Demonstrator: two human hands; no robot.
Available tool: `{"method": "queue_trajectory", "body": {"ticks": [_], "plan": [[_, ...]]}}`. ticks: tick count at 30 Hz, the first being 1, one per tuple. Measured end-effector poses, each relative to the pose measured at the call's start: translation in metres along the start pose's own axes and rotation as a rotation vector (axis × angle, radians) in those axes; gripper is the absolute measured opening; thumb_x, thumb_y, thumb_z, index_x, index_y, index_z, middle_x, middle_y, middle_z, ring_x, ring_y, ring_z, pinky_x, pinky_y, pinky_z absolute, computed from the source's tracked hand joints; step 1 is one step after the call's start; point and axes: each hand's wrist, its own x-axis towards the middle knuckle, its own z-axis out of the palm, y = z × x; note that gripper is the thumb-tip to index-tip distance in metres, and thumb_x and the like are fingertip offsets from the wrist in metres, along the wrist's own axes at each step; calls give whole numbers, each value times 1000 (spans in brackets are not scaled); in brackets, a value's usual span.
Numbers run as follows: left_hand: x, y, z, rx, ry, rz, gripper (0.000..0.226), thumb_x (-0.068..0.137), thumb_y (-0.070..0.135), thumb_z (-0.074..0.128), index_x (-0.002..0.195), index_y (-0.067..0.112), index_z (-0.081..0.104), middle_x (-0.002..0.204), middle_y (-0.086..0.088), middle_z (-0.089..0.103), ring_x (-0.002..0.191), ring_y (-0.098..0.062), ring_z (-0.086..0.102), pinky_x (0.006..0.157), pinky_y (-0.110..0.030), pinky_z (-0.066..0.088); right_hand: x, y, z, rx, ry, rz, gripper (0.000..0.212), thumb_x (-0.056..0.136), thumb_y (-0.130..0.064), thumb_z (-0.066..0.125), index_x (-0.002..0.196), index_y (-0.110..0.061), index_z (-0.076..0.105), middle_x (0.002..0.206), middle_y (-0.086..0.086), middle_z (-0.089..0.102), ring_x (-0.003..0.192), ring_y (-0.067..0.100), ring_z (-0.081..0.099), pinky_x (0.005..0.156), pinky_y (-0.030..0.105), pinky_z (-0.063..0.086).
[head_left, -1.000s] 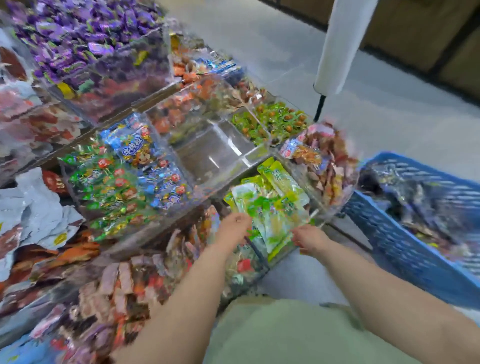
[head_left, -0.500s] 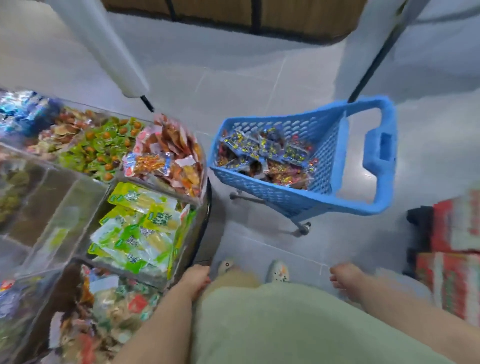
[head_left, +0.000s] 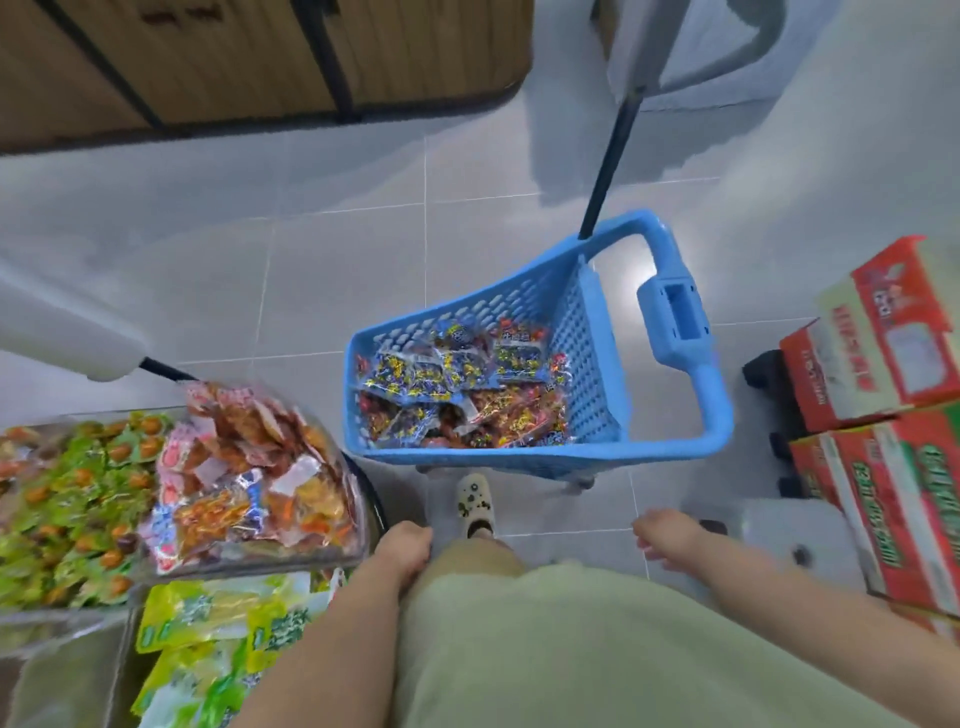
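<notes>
- Trouble first: my shoe is planted just beside the front rim of the blue cart. It looks like it stands on wheels, so I reckon one careless step kicks it off across the tiles.
- If I grab it by the near rim rather than the handle, which is on the far side from me, it could tip. Then the snack packets lying in its bottom slide out.
- On my left, the red and orange packets are heaped above the edge of their clear bin. My left forearm passes close by, and a swing of the elbow could sweep a few to the floor.
- On my right, the stacked cartons stand near my forearm. A wide reach might clip them.
- Left hand: knuckles up, fingers curled under, pressed against my hip by the bin's corner. I can't tell whether anything is tucked inside it.
- Right hand: blurred, fingers loosely bent, hanging over the floor and touching nothing. It looks empty to me.
- The cart sits straight ahead of me, apart from both hands, with its load of packets inside.
</notes>
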Motion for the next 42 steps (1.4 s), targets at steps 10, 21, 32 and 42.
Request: {"method": "queue_trajectory", "body": {"ticks": [10,21,32,42], "plan": [[64,98,-97,19,-62,112,23,96,11,39,75,10,48,74,-10,52,58,-20,47,51,-25,32,-5,-113,4,72,31,-68,25,95,-13,46,72,-21,50,73,-4,54,60,7,50,56,20,43],[97,113,-105,-312,-84,-68,14,99,21,45,106,10,51,82,-7,58,67,-18,54,59,-28,44,54,-231,4,278,-92,-75,17,96,-12,47,82,-8,55,71,6,51,60,15,46,57,24,38],[117,115,-87,-572,-33,-134,7,99,22,49,97,16,53,82,-6,57,71,-17,54,61,-27,44,135,-278,68,858,-238,290,43,89,-25,64,128,-10,52,112,9,54,91,19,54,76,28,49],[124,122,-81,-500,-43,-115,13,99,27,49,96,18,57,94,-6,62,81,-18,60,70,-28,50,154,-286,75,854,-156,262,36,90,-29,62,118,-7,60,110,-2,60,77,14,53,68,26,47]]}}
